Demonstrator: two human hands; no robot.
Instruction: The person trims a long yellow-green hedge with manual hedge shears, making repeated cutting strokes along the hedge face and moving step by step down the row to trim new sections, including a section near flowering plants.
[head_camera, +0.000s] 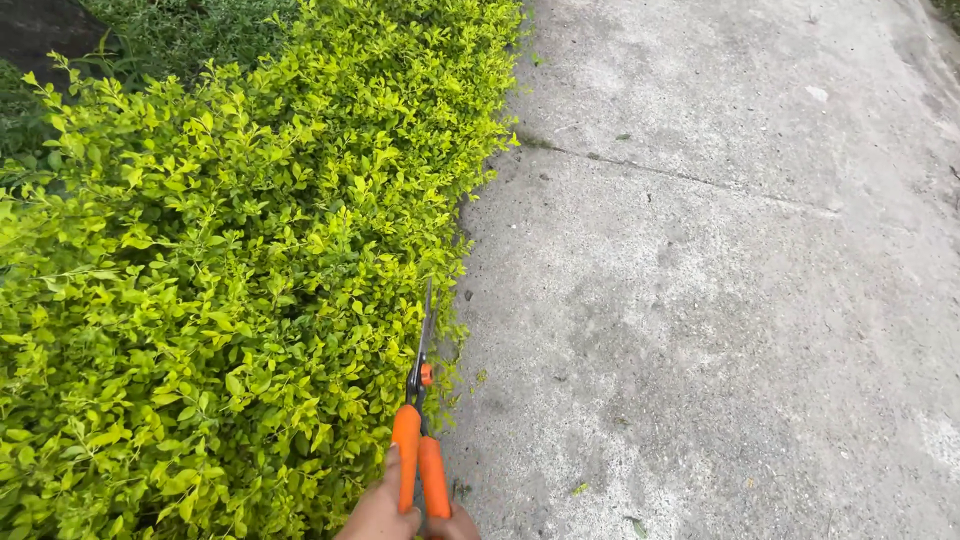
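1. Both hands sat at the bottom edge, mostly cut off: left hand and right hand, fingers wrapped on the orange handles of the hedge shears.
2. Handles lay together, touching; thin dark blades were shut and pointed away, along the hedge's right edge.
3. Hedge: dense, small glossy yellow-green leaves, crowding the blades from the left.
4. Concrete path to the right: rough, grey, stained, one crack line across it, a few loose leaf bits.
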